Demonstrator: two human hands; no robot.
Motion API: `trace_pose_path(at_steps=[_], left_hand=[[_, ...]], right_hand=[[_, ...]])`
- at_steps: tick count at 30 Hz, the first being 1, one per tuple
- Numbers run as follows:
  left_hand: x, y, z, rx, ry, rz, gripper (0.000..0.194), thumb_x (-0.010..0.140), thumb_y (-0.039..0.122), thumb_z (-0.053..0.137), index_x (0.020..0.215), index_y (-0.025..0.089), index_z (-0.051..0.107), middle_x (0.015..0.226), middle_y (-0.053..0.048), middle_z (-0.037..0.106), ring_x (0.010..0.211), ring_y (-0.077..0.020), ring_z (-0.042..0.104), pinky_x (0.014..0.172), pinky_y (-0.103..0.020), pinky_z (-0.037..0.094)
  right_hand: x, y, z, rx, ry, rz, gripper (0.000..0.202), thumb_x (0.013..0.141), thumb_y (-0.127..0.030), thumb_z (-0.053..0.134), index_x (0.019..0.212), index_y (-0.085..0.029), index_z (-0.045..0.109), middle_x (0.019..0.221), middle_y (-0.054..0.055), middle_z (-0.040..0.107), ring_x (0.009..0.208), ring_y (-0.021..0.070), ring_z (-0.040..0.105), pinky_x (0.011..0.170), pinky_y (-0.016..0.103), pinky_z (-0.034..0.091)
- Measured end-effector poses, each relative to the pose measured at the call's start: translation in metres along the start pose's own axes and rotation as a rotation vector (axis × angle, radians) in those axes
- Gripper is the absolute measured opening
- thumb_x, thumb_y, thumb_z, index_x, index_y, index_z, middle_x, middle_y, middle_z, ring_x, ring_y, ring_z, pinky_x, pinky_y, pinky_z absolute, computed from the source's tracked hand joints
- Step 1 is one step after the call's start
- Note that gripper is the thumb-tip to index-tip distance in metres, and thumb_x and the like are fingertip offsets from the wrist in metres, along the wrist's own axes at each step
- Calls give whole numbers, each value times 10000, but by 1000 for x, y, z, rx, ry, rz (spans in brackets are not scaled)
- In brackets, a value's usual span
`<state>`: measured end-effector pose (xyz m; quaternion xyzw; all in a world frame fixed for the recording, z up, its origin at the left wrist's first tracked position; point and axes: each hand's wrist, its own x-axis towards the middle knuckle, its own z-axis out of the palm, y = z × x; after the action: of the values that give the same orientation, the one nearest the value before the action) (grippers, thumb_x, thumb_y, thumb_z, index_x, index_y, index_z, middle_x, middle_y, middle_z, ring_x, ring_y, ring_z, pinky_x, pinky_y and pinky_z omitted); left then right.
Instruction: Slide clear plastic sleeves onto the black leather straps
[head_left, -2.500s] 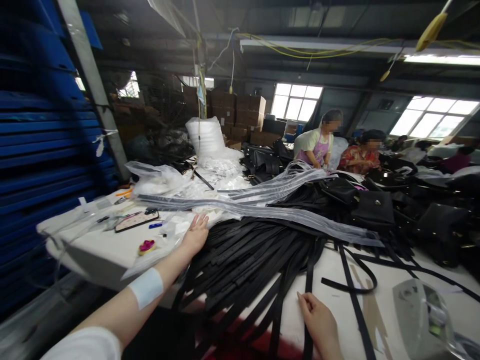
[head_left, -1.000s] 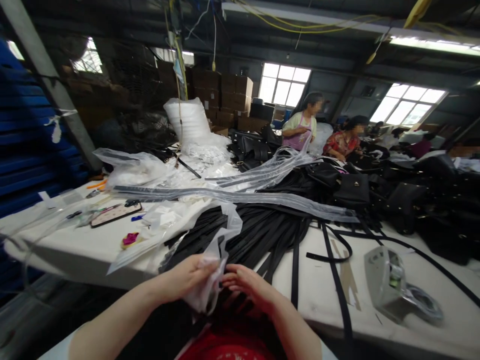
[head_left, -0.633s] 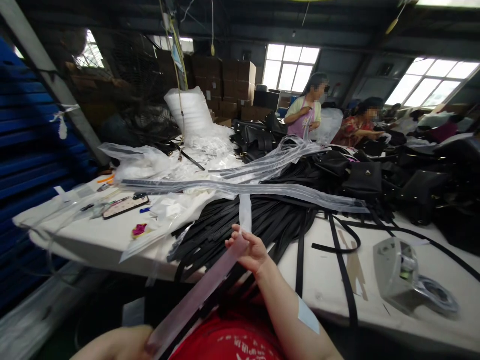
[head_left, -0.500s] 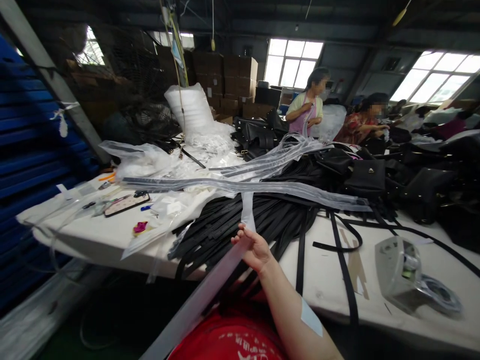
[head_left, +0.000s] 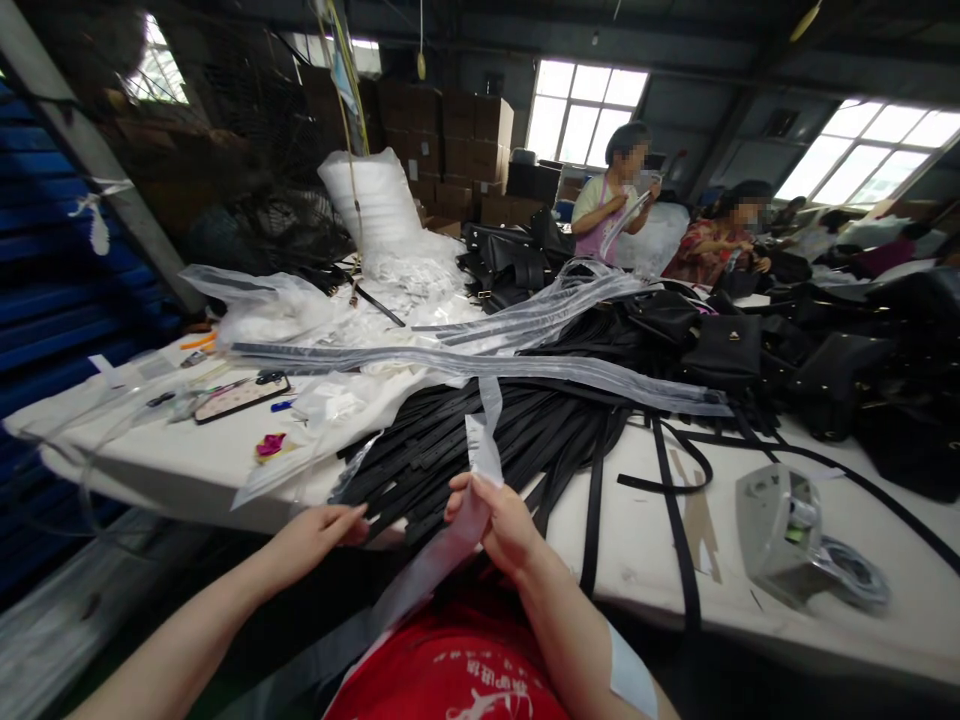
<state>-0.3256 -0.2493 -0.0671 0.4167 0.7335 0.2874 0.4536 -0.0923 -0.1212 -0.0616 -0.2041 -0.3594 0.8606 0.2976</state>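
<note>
My right hand (head_left: 506, 520) is closed on a long, clear plastic sleeve (head_left: 484, 455), held between thumb and fingers. One short end stands up above the grip, and another length runs to the lower left across my lap. My left hand (head_left: 322, 535) has its thumb and fingers pressed together at the table's front edge. Its fingertips are beside the ends of the black straps (head_left: 450, 450), and whatever they pinch is hidden. Those straps lie in a wide, fanned heap before me. Across the heap lies a row of clear sleeves (head_left: 525, 368).
A grey tape dispenser (head_left: 772, 535) stands on the right of the white table (head_left: 630, 560). On the left lie a phone (head_left: 241, 398) and plastic bags (head_left: 277, 310). Black bags (head_left: 720, 350) pile up at the back right, where a co-worker (head_left: 607, 205) handles a sleeve.
My left hand has come into view from the lower left and reached the strap ends. My right hand has moved slightly down, and the sleeve's short end now stands up above it.
</note>
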Motion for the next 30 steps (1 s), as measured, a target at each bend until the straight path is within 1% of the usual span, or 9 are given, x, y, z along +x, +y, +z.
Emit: trace_pose_path(at_steps=[4,6,11,14,17,20,23,26,30], left_hand=[[17,59,39,-384,-464,37,648,782,778,393,718,185,646,587,-28,660,699,-228,669,800,-367,528],[23,83,66,-520,-553,-50,612,775,761,427,721,183,621,459,2,562,623,-236,655,702,-365,540],[39,113,95,-762,-150,67,365,761,501,653,865,156,596,708,-33,689,663,-175,661,649,-270,509],[41,111,88,-717,-32,194,375,772,526,646,792,166,543,604,17,637,469,-97,548,500,-203,422],[28,100,76,-547,-171,314,415,778,576,627,806,175,523,545,48,598,407,-84,506,443,-188,393],[8,84,63,-319,-428,303,401,827,563,581,887,167,556,561,40,607,416,-96,521,426,-191,397],[-4,68,56,-175,-563,209,387,860,539,546,946,163,574,606,21,637,456,-110,546,454,-202,409],[-4,54,59,-159,-531,227,384,834,537,582,874,155,602,713,-3,666,606,-139,600,563,-224,449],[0,45,78,-293,-492,187,447,812,584,569,771,141,603,731,-30,668,641,-153,582,593,-243,434]], right_hand=[[-14,25,17,-44,-130,76,423,799,-531,654,878,-115,667,647,43,671,550,143,614,606,289,516],[-22,36,17,-97,-182,102,452,797,-565,637,857,-118,665,631,41,659,541,144,604,614,303,519],[-37,55,4,-464,-263,210,477,794,-611,599,860,-149,700,743,44,681,739,197,646,794,372,512],[-40,48,-1,-662,-329,144,386,741,-509,702,966,-196,698,912,35,697,873,229,637,869,385,477],[-37,27,-2,-395,-325,26,564,638,-400,805,1141,-211,630,1010,41,677,974,244,618,923,384,447],[-31,6,-4,-138,-153,-75,539,686,-398,761,1162,-187,625,1010,61,678,997,241,607,935,368,433],[-22,0,-13,-98,146,-153,407,775,-428,690,1098,-182,660,962,63,694,864,199,619,804,313,466],[-14,7,-22,-177,324,-172,293,787,-460,681,875,-181,702,730,17,642,659,151,559,610,259,431],[-14,19,-25,-355,299,-174,300,829,-500,618,811,-211,692,645,-21,556,575,123,470,531,241,367]])
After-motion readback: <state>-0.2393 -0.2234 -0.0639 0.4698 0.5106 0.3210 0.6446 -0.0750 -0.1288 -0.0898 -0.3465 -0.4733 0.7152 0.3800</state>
